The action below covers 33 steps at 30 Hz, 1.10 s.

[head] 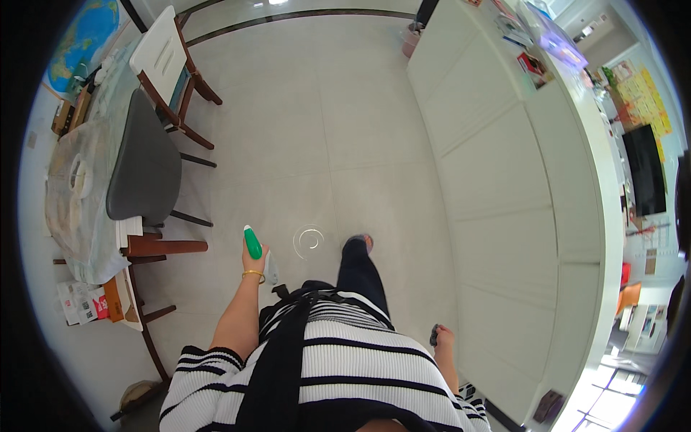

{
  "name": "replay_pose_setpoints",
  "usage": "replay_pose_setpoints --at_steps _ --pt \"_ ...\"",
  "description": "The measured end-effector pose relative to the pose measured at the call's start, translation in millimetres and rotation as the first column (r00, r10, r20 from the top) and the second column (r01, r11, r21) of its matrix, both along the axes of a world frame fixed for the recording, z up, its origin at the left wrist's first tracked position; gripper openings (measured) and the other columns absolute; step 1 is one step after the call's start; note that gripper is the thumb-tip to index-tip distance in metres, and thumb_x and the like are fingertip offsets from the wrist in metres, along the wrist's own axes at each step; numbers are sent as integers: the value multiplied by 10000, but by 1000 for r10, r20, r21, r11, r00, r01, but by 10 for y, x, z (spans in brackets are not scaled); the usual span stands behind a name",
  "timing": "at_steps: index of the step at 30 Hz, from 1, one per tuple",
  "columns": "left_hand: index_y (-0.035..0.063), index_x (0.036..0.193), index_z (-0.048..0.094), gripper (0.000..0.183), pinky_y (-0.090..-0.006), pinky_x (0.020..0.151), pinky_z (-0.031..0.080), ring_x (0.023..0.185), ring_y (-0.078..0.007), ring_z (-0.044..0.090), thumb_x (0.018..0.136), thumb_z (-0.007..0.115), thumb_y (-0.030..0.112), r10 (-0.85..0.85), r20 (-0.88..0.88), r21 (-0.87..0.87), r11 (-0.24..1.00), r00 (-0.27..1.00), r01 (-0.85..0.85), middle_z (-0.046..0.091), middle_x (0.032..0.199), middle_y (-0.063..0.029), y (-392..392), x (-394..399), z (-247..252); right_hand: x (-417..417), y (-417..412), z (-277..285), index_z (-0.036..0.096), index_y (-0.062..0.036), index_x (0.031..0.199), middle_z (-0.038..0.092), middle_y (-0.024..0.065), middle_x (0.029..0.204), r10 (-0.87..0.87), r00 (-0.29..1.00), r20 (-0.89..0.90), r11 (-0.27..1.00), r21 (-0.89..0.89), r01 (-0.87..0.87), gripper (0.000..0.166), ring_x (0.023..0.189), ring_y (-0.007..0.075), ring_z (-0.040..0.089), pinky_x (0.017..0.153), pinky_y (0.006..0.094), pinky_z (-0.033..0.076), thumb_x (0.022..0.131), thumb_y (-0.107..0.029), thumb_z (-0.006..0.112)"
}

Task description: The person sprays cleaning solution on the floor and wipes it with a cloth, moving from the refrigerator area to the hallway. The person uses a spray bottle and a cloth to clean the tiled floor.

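Note:
My left hand (255, 259), with a gold-coloured bangle at the wrist, is closed around a bottle; its green top (252, 243) with a white tip points forward, and its translucent body (271, 268) shows beside the fingers. On the other side, low by my hip, my right hand (445, 336) holds a small dark grey wad (434, 335), perhaps a cloth or scrubber. Both hands hang over the pale tiled floor (270, 119). One slippered foot (368, 243) is in front of me.
To the left stand a grey chair (146, 162), a white-backed wooden chair (162, 48) and a table under a clear plastic cover (81, 216). A long white cabinet (496, 183) runs along the right. A pink bin (410, 42) stands at its far end.

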<state>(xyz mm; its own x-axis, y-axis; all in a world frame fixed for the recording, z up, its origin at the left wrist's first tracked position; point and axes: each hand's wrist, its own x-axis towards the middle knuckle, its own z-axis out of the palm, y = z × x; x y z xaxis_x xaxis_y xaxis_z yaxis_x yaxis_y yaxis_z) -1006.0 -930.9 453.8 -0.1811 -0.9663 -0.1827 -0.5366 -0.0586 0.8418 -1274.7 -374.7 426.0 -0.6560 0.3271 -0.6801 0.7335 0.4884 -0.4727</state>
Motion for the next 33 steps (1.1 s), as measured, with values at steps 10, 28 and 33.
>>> replay_pose_setpoints --at_steps 10,28,33 --pt "46 1251 427 642 -343 816 453 931 -256 572 710 738 196 250 94 -72 967 964 -244 580 1048 -137 -1025 -1223 -386 -3728 -3600 411 642 -28 1065 659 75 930 534 814 -226 814 -121 -568 258 813 144 598 731 285 479 818 -84 590" --pt "101 1322 354 734 -346 758 484 831 -250 601 687 719 144 192 22 9 981 981 -192 600 928 -122 -5886 -4922 -21 -6269 -6990 146 669 -7 959 661 80 846 521 853 -29 852 -47 -522 213 725 170 613 655 305 508 754 -1 613" --pt "51 1269 395 671 -333 739 476 774 -223 575 691 718 158 292 -79 -43 954 953 -296 590 869 -105 -6973 -6089 -12 -7499 -8209 166 695 -29 910 674 84 829 589 808 -15 808 43 -588 200 737 182 627 693 319 511 715 -19 654"
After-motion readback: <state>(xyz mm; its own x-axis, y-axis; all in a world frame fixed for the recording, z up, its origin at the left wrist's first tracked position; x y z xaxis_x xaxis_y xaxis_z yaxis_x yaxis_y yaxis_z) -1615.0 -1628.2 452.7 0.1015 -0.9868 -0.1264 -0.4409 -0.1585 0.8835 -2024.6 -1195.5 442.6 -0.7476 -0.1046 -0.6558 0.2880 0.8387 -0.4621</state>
